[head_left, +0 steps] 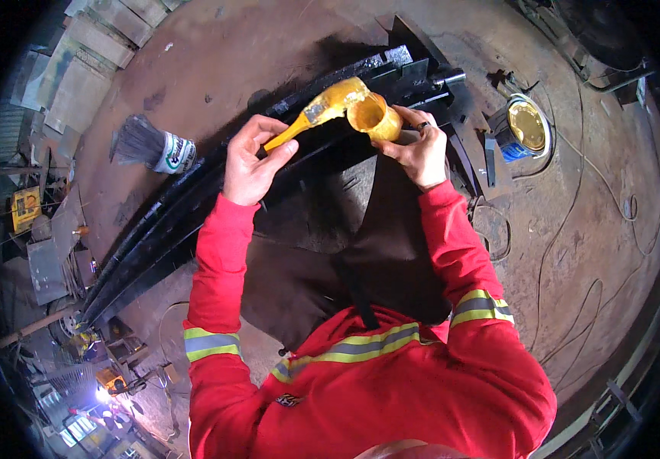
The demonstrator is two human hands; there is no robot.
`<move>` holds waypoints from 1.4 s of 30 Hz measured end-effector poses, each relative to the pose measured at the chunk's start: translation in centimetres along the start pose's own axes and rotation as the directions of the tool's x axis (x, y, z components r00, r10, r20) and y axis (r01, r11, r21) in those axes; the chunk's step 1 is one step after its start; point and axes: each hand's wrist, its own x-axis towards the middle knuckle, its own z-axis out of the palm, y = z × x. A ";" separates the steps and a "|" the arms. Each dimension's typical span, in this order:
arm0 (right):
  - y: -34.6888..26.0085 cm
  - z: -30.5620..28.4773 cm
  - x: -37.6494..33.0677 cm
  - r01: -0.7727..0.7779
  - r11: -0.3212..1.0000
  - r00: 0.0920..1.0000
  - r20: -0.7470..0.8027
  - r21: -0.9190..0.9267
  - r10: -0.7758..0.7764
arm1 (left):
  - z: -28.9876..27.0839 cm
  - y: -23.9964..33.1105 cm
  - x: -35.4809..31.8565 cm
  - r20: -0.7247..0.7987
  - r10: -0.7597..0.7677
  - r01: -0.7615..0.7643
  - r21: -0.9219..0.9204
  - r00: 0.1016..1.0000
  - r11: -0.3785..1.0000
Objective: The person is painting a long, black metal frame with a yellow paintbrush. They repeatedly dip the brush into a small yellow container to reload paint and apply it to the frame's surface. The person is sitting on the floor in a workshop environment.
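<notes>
Yellow-coated paintbrush (322,109) over paint-smeared cup (374,116)

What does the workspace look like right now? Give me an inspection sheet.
Surface: rusty brown metal floor, stained dark near the beams.
Job's things: yellow paintbrush in left hand, bristles at a yellow-coated cup held by right hand; black metal beams beneath.
Clutter: large grey brush; open paint can.
Grippers: both hands closed on their items.
Cables: thin wires trail across the floor at right.
Surroundings: scrap plates at left; bright welding glare at lower left.
</notes>
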 end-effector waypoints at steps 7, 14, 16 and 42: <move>2.5 0.7 -0.2 -0.164 0.972 0.981 -0.080 0.167 0.179 | -2.0 4.7 2.1 -0.205 0.085 -0.085 0.012 0.975 0.996; 4.9 -0.7 -0.1 -0.205 0.968 0.903 -0.354 0.144 0.244 | -2.2 1.1 1.8 -0.157 0.204 -0.078 0.577 0.966 0.813; 5.7 -0.8 -0.2 -0.172 0.943 0.878 -0.389 0.284 0.277 | -1.0 -1.5 1.8 0.006 0.246 -0.183 0.685 0.969 0.705; 4.6 -5.5 -3.0 -0.286 0.933 0.784 -0.506 0.220 0.359 | 4.3 -5.8 5.6 0.267 0.185 -0.307 0.921 0.946 0.238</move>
